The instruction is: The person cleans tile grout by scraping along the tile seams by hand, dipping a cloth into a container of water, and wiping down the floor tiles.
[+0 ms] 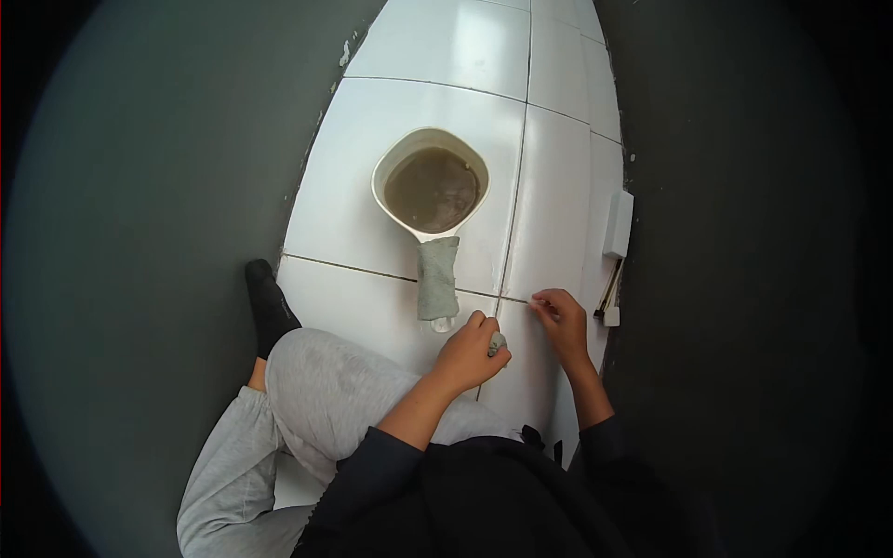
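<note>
A white dipper [389,160] holding murky brown water stands on the white tiles, its handle pointing toward me. Around that handle lies a damp grey-green cloth [437,279], with the clear handle end showing below it. Just right of the handle end, my left hand [473,353] is closed around a small crumpled grey-green piece [497,345], most of it hidden by the fingers. My right hand [561,321] is farther right, over the tile joint, with thumb and fingertips pinched together; anything between them is too small to name.
At the right edge of the tiles lie a white block [619,225], thin dark-and-light sticks [609,290] and a small white piece [611,317]. Dark grey floor [139,232] borders the tiled strip on both sides. My bent leg [335,381] in grey trousers is at the lower left.
</note>
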Tool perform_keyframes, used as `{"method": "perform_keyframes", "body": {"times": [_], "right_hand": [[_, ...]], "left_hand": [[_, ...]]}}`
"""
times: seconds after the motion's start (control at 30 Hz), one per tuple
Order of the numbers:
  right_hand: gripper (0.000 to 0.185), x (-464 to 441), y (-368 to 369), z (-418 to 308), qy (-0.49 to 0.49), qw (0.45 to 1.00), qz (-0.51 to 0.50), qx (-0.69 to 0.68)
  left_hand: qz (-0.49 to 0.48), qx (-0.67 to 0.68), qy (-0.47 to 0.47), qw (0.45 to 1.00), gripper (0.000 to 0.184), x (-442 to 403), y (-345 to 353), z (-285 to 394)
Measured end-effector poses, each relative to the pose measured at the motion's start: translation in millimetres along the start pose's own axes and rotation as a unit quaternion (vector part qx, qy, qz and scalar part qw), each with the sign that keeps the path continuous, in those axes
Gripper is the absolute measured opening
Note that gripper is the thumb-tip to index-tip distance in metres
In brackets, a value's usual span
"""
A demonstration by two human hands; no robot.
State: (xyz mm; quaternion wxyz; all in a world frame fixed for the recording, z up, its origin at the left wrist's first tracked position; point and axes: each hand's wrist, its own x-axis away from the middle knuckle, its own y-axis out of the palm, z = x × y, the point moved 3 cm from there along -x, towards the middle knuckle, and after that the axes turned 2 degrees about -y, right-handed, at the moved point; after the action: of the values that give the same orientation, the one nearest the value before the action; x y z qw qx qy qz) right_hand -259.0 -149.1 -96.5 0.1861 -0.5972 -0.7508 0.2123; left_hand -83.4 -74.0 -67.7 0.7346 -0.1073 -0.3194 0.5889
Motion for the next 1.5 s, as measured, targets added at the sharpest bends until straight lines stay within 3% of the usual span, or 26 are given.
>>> {"method": "perform_keyframes", "body": {"times": [0.17, 0.3, 0.53, 0.7, 0.9, 1.1, 1.3, 1.5], "right_hand": [[0.017, 19.2, 6.5, 0.2, -0.062, 0.996, 0.022, 0.068], [0.017, 24.2, 0.3, -7.2, -0.135, 0.976, 0.051, 0.164], [0.017, 16.3, 15.4, -15.0, -0.196, 0.964, 0.049, 0.176], [0.014, 14.5, 30.4, -20.5, -0.188, 0.966, 0.025, 0.173], [0.009, 27.5, -3.2, -4.3, -0.101, 0.974, 0.029, 0.199], [0.011, 11.0, 38.4, -28.8, -0.14, 0.978, 0.02, 0.157], [0.012, 21.0, -9.1, -6.0, -0.065, 0.977, 0.013, 0.205], [0.009, 10.0, 35.5, -30.5, -0.108, 0.981, 0.007, 0.162]], "left_hand": [[-0.002, -0.008, 0.015, 1.0, 0.032, -4.1, 12.2, 12.3], [-0.024, -0.065, -0.035, 0.997, 0.033, -1.9, 15.7, 31.9], [-0.013, -0.077, -0.071, 0.994, 0.036, -12.7, 17.7, 36.7], [-0.008, -0.068, -0.102, 0.992, 0.035, -1.1, 7.6, 32.0], [-0.007, -0.064, -0.111, 0.992, 0.034, -1.5, 6.1, 31.7], [-0.021, -0.081, -0.124, 0.989, 0.035, 3.4, 4.6, 27.5], [-0.02, -0.067, -0.121, 0.99, 0.037, -0.3, 3.5, 27.4], [-0.024, -0.07, -0.117, 0.99, 0.038, 0.0, 7.9, 26.7]]}}
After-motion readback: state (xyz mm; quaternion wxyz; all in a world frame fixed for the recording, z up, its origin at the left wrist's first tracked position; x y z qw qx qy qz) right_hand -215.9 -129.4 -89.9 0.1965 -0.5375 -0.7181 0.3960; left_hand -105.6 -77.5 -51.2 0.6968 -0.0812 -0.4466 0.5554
